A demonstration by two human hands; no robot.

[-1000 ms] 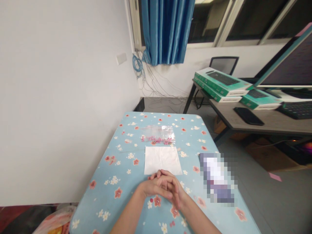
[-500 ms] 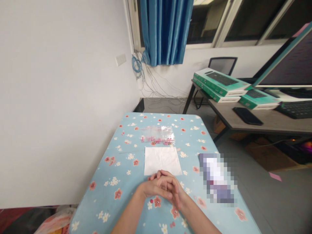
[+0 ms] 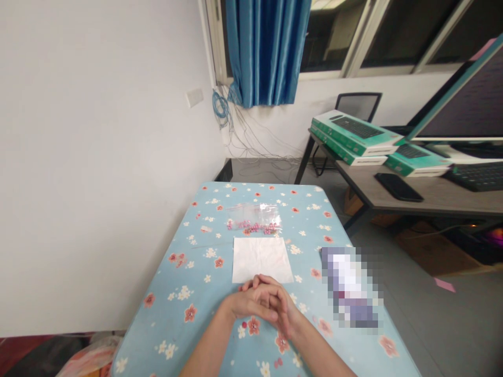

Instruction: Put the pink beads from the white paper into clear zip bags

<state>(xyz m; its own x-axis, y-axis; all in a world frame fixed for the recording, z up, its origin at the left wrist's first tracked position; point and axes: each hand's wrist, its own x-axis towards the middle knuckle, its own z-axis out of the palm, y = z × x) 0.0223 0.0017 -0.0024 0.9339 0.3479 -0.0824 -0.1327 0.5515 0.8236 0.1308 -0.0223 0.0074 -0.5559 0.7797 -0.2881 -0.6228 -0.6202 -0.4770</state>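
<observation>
My left hand (image 3: 251, 305) and my right hand (image 3: 289, 314) are clasped together over the table, fingers interlaced and bent round each other. No object shows between them. Just beyond the fingertips lies a white sheet of paper (image 3: 261, 256), its near edge partly covered by the hands. Past the paper, a clear plastic bag (image 3: 255, 213) lies flat, with pink beads (image 3: 255, 227) gathered along its near side. A thin straight line, perhaps a wire or needle (image 3: 212, 245), runs left of the paper; its kind is hard to make out.
The table (image 3: 165, 319) has a blue flowered cover and stands beside a white wall (image 3: 98, 157). A blurred-out flat item (image 3: 351, 288) lies at its right edge. On the desk to the right are keyboard boxes (image 3: 357, 133), a phone (image 3: 398, 187) and a monitor (image 3: 467, 99).
</observation>
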